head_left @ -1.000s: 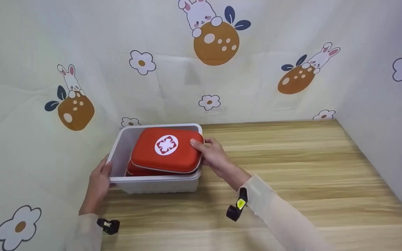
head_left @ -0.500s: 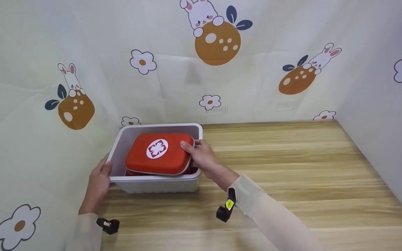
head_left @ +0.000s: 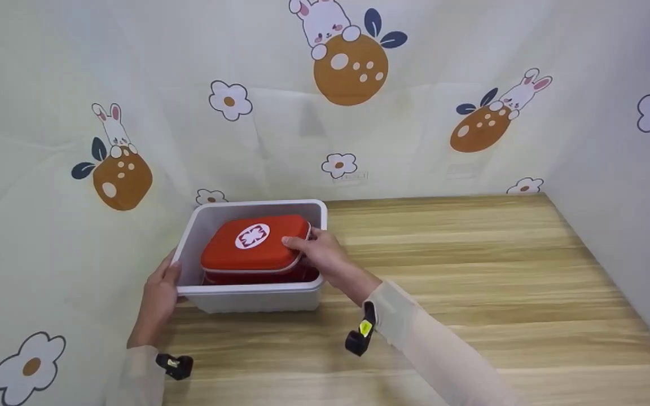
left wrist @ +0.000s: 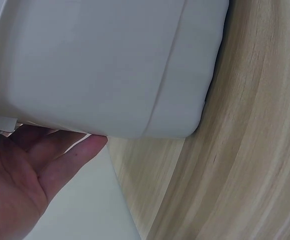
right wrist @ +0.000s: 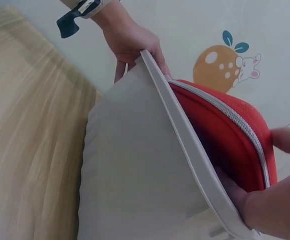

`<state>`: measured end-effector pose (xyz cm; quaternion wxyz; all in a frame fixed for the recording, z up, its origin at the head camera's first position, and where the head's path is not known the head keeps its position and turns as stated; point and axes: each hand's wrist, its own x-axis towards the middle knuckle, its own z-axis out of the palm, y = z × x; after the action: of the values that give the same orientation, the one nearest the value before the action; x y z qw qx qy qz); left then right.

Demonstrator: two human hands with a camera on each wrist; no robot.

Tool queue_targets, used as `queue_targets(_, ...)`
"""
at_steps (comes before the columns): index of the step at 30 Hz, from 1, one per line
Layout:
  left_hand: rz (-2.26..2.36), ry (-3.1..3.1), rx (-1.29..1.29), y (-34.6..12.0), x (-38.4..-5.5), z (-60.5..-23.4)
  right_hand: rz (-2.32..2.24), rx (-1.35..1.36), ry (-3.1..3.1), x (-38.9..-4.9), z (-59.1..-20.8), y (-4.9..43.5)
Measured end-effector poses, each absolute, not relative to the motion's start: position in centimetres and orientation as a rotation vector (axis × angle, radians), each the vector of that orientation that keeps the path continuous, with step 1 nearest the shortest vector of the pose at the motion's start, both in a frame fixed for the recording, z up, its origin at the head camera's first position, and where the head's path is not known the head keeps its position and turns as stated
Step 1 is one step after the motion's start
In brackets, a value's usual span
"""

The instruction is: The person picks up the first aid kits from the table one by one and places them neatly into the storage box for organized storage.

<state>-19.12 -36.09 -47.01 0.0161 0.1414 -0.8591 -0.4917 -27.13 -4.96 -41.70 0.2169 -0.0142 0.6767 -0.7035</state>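
A red first-aid case [head_left: 257, 242] with a white round emblem and a pale zipper lies tilted inside a light grey plastic bin [head_left: 246, 288]. Darker red shows beneath its zipper line; I cannot tell whether that is its lower half or a second case. My right hand [head_left: 328, 256] grips the case at its right end, thumb on top, other fingers mostly hidden below and inside the bin. In the right wrist view, the zipper runs along the case [right wrist: 229, 112] beside the bin's rim. My left hand [head_left: 161, 287] holds the bin's left rim, with fingers against its outer wall [left wrist: 95, 65].
The bin stands on a wood-grain table [head_left: 471, 270], close to the back and left. A pale cloth backdrop [head_left: 280, 135] with bunnies, orange fruit and flowers rises behind it and at both sides. A black device [head_left: 361, 332] is strapped to each wrist.
My right hand has moved left and lower with the case, which sits deeper in the bin and has shifted away from the right rim. The left hand and the bin have stayed in place.
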Motion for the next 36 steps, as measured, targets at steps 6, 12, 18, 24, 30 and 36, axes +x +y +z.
queue_targets(6, -1.524, -2.675, 0.442, -36.2, -19.2, -47.0, -1.881, -0.065, 1.972, -27.0, -41.7, -4.8)
queue_targets(12, -1.572, -2.686, 0.454, -36.0, -19.3, -47.1, -1.851, -0.081, 2.053, -26.6, -41.8, -4.7)
queue_targets(18, -1.581, -2.685, 0.460, -36.2, -19.2, -46.7, -1.785, -0.133, 2.124, -26.7, -41.9, -5.3)
queue_targets(24, -1.551, -2.697, 0.453, -36.1, -19.1, -46.8, -1.724, -0.147, 2.173, -26.5, -42.0, -5.2)
queue_targets(30, -1.544, -2.702, 0.444, -36.2, -19.3, -46.7, -1.799, -0.153, 2.175, -26.3, -42.1, -5.0)
queue_targets(36, -1.533, -2.750, 0.485, -36.4, -19.8, -45.7, -1.917, -0.130, 2.130, -26.3, -42.3, -4.3)
